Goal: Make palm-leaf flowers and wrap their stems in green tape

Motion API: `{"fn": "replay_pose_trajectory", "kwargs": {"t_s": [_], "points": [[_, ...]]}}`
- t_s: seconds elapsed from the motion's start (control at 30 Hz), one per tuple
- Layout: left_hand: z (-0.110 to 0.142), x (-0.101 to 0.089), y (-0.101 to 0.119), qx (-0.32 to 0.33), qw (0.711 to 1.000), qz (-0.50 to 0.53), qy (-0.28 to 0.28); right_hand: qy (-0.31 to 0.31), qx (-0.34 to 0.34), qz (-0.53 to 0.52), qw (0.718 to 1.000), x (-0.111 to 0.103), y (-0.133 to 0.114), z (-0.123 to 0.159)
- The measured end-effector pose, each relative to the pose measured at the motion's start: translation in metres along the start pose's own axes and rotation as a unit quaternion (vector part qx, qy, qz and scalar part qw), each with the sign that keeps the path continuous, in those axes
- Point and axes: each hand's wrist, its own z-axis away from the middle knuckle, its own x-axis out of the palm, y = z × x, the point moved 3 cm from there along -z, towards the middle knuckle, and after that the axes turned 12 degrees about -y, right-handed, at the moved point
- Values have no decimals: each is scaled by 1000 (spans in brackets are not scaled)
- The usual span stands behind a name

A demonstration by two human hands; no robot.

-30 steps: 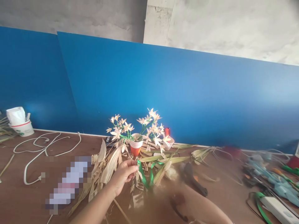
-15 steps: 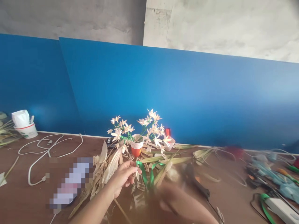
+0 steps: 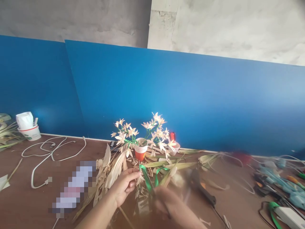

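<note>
My left hand [image 3: 126,183] is closed in a pinch on one end of a green tape [image 3: 147,179], beside a thin upright tip that looks like wire or stem. The tape slants down from the fingertips towards my right hand [image 3: 166,202], with another length rising behind. My right hand is smeared by motion, so its fingers and any hold are unclear; a dark thin shape shows against it. Just beyond my left hand stands a stack of paper cups [image 3: 140,152], orange at the base. Pale husk flowers [image 3: 158,132] on green stems spread out around it.
Dried corn husks [image 3: 116,171] lie around the cups. A black glue-gun-like tool [image 3: 202,189] with a cord rests at right. Further right are blue plastic [image 3: 289,187] and a white block [image 3: 289,216]. White cables [image 3: 51,152] and a pixelated object [image 3: 73,187] are at left.
My right hand has shifted slightly up and stays blurred beside the tape. My left hand keeps its pinch. The whole view has drifted a little.
</note>
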Motion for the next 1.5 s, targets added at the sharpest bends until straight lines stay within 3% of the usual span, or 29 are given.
{"fn": "replay_pose_trajectory", "kwargs": {"t_s": [0.23,0.47,0.63,0.9,1.3,1.5], "points": [[1,-4,-7,-25,997,78,-2,-2,-34,-38,999,11,19,-21],[1,-4,-12,-41,994,105,16,56,-81,20,995,11,19,-28],[0,-6,-14,-68,987,144,-25,55,-88,39,994,6,19,-26],[3,2,-17,-59,990,85,-99,35,-123,25,991,13,24,-30],[3,6,-20,-60,990,73,-102,43,-166,59,983,19,11,-25],[2,5,-20,-66,991,72,-93,53,-177,25,982,17,15,-25]]}}
